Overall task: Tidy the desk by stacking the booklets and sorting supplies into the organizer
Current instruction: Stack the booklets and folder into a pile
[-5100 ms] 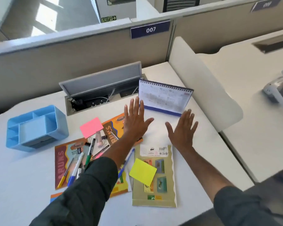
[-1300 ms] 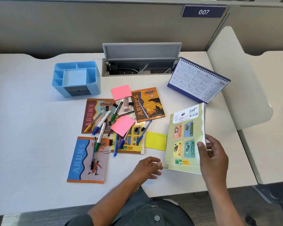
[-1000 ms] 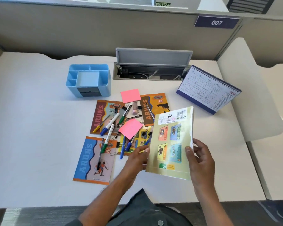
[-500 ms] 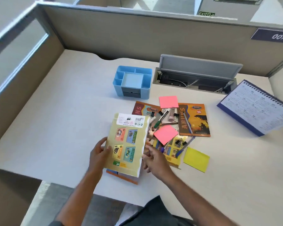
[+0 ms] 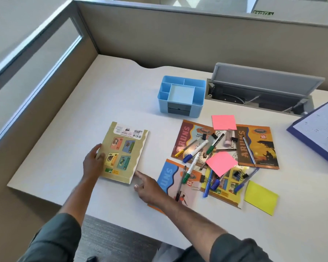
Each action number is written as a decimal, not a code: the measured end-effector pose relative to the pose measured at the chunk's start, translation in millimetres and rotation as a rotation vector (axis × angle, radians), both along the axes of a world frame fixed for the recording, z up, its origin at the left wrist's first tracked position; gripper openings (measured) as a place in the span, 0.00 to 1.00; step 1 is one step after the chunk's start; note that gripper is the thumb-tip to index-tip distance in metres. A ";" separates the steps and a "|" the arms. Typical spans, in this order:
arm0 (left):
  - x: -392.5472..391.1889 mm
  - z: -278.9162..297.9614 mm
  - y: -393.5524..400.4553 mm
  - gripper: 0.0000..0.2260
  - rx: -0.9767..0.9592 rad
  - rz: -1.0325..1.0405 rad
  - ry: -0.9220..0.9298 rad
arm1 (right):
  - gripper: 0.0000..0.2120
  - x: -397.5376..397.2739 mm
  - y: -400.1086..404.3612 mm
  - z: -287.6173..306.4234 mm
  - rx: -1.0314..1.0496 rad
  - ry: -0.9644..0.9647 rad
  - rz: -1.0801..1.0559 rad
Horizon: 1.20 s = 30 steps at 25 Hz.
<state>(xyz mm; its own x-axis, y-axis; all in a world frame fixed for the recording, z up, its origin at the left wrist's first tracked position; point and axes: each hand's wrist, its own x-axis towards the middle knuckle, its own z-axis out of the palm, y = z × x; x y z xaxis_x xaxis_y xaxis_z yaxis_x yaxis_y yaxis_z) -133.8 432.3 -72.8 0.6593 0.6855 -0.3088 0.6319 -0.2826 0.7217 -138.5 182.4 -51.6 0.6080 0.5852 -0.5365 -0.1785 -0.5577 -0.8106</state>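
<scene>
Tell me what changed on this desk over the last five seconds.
The green booklet was lifted from the right of the pile and laid flat on its left; the left hand rests on it, the right hand let go. Pens, sticky notes, other booklets and organizer stayed.

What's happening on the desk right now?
A person is tidying. The left hand rests on the green booklet, which lies flat and apart from the clutter. The right hand is beside its lower corner, holding nothing. Pens, clips and sticky notes lie across the other booklets. The blue organizer holds nothing visible.
</scene>
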 end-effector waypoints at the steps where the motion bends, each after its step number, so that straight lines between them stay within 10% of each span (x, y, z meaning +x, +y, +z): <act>1: 2.4 -3.5 6.2 0.20 0.075 -0.022 0.022 | 0.29 -1.3 3.9 2.2 -0.010 0.010 0.009; 12: 10.5 -12.4 11.5 0.10 0.692 -0.075 0.255 | 0.23 -41.1 -102.2 12.4 -0.220 -0.335 -0.058; 18: -5.4 0.5 -35.1 0.15 0.582 -0.045 0.123 | 0.17 -57.9 -149.9 5.2 -0.258 -0.371 -0.290; 30: -69.8 3.1 -195.9 0.19 0.270 -0.333 0.169 | 0.21 -21.9 -132.1 -3.1 -0.555 -0.903 0.089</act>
